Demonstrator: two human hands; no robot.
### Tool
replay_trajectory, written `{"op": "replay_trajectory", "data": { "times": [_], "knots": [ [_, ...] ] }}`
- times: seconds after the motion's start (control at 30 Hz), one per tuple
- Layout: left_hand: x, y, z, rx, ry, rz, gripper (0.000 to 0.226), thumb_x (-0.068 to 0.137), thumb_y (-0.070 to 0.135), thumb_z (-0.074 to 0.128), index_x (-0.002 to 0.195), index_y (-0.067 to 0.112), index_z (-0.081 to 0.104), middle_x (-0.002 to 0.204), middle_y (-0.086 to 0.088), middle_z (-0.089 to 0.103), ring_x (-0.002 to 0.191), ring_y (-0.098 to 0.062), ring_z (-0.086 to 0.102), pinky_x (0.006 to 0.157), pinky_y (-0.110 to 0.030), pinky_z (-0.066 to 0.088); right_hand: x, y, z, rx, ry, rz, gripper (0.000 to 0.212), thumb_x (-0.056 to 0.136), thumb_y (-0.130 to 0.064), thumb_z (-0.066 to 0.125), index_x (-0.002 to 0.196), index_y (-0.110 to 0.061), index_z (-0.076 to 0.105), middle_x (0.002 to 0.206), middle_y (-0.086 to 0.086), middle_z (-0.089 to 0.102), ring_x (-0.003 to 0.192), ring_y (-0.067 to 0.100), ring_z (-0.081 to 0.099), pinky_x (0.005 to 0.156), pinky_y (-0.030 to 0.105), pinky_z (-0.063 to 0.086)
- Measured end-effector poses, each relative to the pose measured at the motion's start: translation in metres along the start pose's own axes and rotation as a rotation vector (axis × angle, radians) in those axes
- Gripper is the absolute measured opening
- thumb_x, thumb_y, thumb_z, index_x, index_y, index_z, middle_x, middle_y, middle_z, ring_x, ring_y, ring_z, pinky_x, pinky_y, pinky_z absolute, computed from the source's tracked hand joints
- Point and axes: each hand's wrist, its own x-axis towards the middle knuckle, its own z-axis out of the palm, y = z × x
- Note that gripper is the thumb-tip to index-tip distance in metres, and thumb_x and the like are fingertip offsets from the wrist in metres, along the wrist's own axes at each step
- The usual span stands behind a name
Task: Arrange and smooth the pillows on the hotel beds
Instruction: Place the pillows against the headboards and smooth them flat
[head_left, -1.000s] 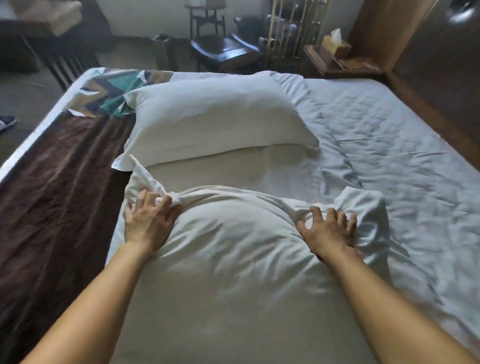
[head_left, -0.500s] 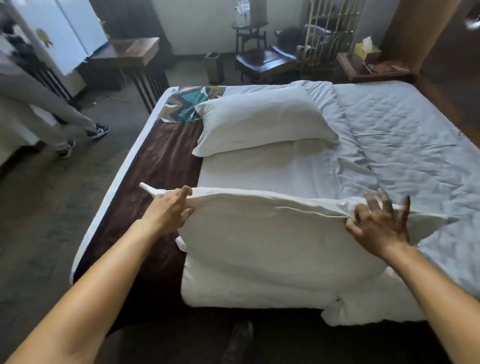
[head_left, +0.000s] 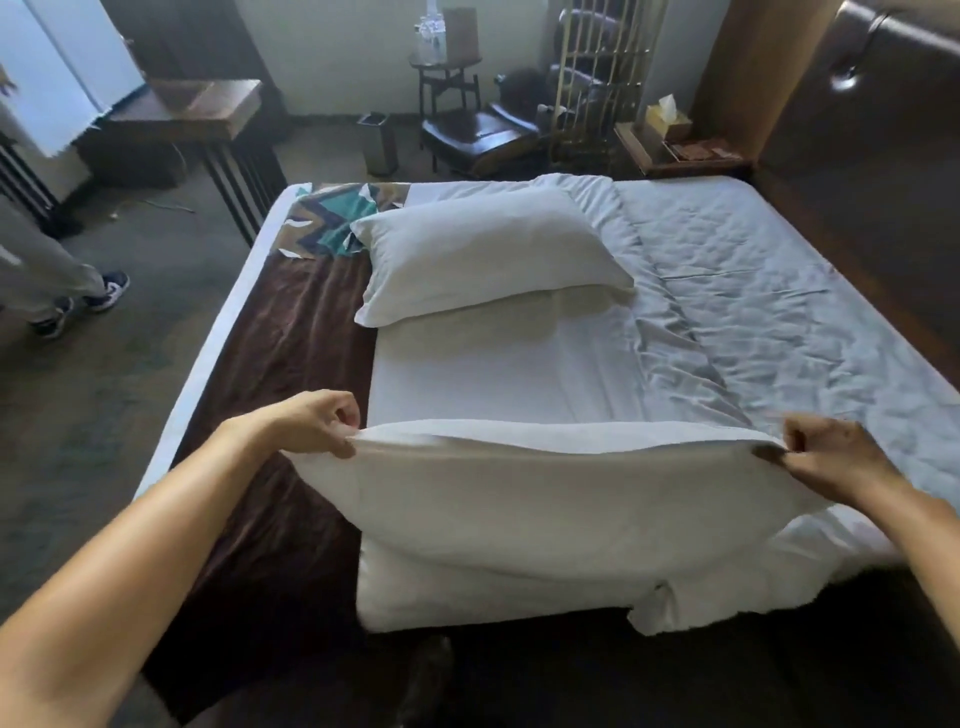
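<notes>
Between both hands (head_left: 571, 447), near pillow (head_left: 545, 499)

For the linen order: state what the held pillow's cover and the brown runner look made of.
Held pillow: matte white woven fabric, probably cotton; it drapes and creases softly. Brown runner: plush, velvet-like cloth, judging by its streaky sheen; fibre unclear.

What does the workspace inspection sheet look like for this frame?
Surface: wrinkled white-sheeted bed, brown velvet runner along its left side.
Job's things: near white pillow raised by its top corners; far white pillow lying flat.
Clutter: patterned teal cushion at the runner's far end.
Grip: left hand, right hand, each pinching a corner.
Cables: nothing seen.
Surroundings: dark leather armchair, tissue box, bystander's legs.
</notes>
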Motion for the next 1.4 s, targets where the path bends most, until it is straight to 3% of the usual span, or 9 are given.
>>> {"op": "replay_trajectory", "data": {
  "times": [0.1,0.23,0.4,0.53,0.67,0.9,1.2,1.33,1.4],
  "knots": [
    [0.011,-0.017,-0.010,-0.019,0.048,0.055,0.015,0.072,0.044,0.082,0.074,0.039,0.068,0.080,0.012,0.067,0.078,-0.008,0.062,0.061,-0.025,0.045,-0.002,-0.010,0.018,-0.122,0.181,0.209,0.011,0.085,-0.028,0.065,0.089,-0.018,0.065,0.097,0.020,0.065,0.090,0.040,0.058,0.088,0.050,0.046],
    [0.026,-0.041,-0.025,-0.079,-0.105,-0.010,0.027,0.080,0.056,0.073,0.063,0.034,0.072,0.059,0.016,0.062,0.053,-0.001,0.054,0.055,-0.020,0.042,-0.009,-0.137,0.051,0.000,0.423,0.051,0.049,0.081,-0.026,0.045,0.121,-0.004,0.064,0.118,0.028,0.060,0.107,0.046,0.057,0.105,0.059,0.035],
    [0.048,-0.051,-0.026,-0.104,-0.335,-0.040,0.032,0.079,0.053,0.071,0.075,0.022,0.077,0.066,0.007,0.071,0.058,-0.009,0.066,0.057,-0.024,0.050,-0.069,-0.397,0.136,0.117,-0.029,-0.649,0.062,0.100,-0.047,0.046,0.150,-0.012,0.045,0.157,0.016,0.042,0.147,0.033,0.037,0.123,0.055,0.019],
    [0.056,-0.045,-0.039,0.022,-0.517,-0.044,0.029,0.074,0.049,0.072,0.079,0.020,0.074,0.064,0.006,0.069,0.055,-0.010,0.062,0.052,-0.021,0.047,-0.088,-0.481,0.167,-0.024,-0.254,-0.633,0.077,0.101,-0.064,0.031,0.162,-0.024,0.007,0.170,0.009,0.006,0.157,0.025,-0.001,0.120,0.056,-0.020],
    [0.067,-0.049,-0.063,0.055,-0.700,0.028,0.026,0.080,0.050,0.073,0.073,0.025,0.077,0.069,0.007,0.071,0.060,-0.008,0.066,0.054,-0.021,0.050,-0.100,-0.471,0.160,0.020,-0.192,-0.610,0.079,0.099,-0.068,0.021,0.162,-0.022,0.010,0.169,0.012,0.014,0.157,0.030,0.008,0.120,0.058,-0.011],
    [0.100,-0.072,-0.032,-0.315,-0.519,-0.091,0.034,0.072,0.033,0.085,0.094,0.008,0.077,0.090,-0.012,0.078,0.076,-0.020,0.073,0.066,-0.028,0.058,-0.069,-0.436,0.167,-0.097,-0.295,-0.466,0.086,0.092,-0.080,0.005,0.161,-0.029,-0.003,0.170,0.011,-0.002,0.157,0.027,-0.005,0.122,0.051,-0.018],
    [0.117,-0.061,-0.025,0.137,-0.622,-0.051,0.053,0.054,0.063,0.075,0.091,0.025,0.080,0.092,0.006,0.078,0.086,-0.012,0.072,0.073,-0.025,0.052,-0.013,-0.253,0.143,-0.213,-0.276,-0.140,0.098,0.077,-0.088,-0.013,0.160,-0.042,0.010,0.169,0.009,0.016,0.157,0.022,0.007,0.119,0.052,-0.019],
    [0.105,-0.005,-0.001,0.760,0.107,0.102,0.046,0.081,0.032,0.056,0.126,0.029,0.053,0.122,0.003,0.062,0.115,-0.025,0.058,0.106,-0.054,0.033,-0.012,-0.188,0.128,-0.259,-0.290,-0.073,0.103,0.077,-0.089,-0.016,0.160,-0.037,0.012,0.169,0.007,0.015,0.157,0.019,0.005,0.119,0.052,-0.021],
    [0.087,0.056,0.038,0.546,0.376,0.322,0.047,0.090,0.035,0.048,0.136,0.024,0.051,0.136,-0.003,0.059,0.127,-0.031,0.051,0.114,-0.061,0.025,-0.012,-0.181,0.131,-0.248,-0.265,-0.106,0.100,0.079,-0.089,-0.014,0.160,-0.038,0.015,0.169,0.009,0.018,0.157,0.020,0.007,0.117,0.051,-0.024]
  ]
}}
